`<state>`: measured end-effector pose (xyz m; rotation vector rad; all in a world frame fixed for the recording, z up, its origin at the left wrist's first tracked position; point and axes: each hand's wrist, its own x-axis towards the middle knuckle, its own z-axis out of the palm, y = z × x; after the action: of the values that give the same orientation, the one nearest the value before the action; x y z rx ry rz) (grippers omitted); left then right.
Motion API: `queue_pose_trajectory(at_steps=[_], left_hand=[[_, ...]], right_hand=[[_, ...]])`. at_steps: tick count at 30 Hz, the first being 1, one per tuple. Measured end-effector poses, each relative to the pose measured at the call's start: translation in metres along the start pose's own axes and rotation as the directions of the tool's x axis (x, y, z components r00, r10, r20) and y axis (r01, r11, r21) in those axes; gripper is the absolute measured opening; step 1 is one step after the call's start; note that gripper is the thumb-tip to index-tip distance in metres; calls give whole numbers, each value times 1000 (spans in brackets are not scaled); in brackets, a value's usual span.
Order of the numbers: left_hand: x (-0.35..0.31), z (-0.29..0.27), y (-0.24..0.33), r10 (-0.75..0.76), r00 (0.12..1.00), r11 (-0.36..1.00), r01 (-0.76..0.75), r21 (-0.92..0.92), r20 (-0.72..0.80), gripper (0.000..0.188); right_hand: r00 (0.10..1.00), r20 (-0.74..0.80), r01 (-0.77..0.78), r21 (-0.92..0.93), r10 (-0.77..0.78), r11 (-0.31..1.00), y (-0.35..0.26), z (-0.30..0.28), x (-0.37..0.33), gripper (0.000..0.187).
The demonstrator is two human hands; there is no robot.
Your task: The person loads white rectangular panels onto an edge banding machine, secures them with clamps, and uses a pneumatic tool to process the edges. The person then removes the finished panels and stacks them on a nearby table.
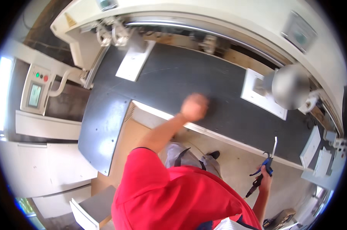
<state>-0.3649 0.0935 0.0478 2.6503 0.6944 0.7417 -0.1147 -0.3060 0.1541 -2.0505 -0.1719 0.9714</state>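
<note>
My left hand [195, 107] is over the near edge of a dark grey machine table [165, 76]. It is smeared by motion, so its fingers do not show clearly, and I see nothing in it. Low on the right, off the table's front edge, my right hand [264, 180] grips a blue and black air blow gun [268, 165]. The gun's thin bent metal nozzle [275, 142] points up toward the table. A black hose fitting hangs from the gun's handle.
White rectangular panels [132, 71] lie at the table's far left, with another white panel [252, 90] at the right under a round metal machine part [290, 87]. A control panel [36, 90] stands at left. A machine beam [204, 32] spans the back. White cabinets [35, 163] stand lower left.
</note>
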Motion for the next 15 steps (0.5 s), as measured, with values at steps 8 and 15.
queue_pose_trajectory(at_steps=[8,15], left_hand=[[-110,-157,-295,-655,743,613,629,479,-137,66],[-200,-174,-224,-535,836,750,535,390,-118,63]], right_hand=[[822,555,128,-395,125,910,-100,282,-51,21],[764,610,64,-394,209,917,-234,459,35,26]])
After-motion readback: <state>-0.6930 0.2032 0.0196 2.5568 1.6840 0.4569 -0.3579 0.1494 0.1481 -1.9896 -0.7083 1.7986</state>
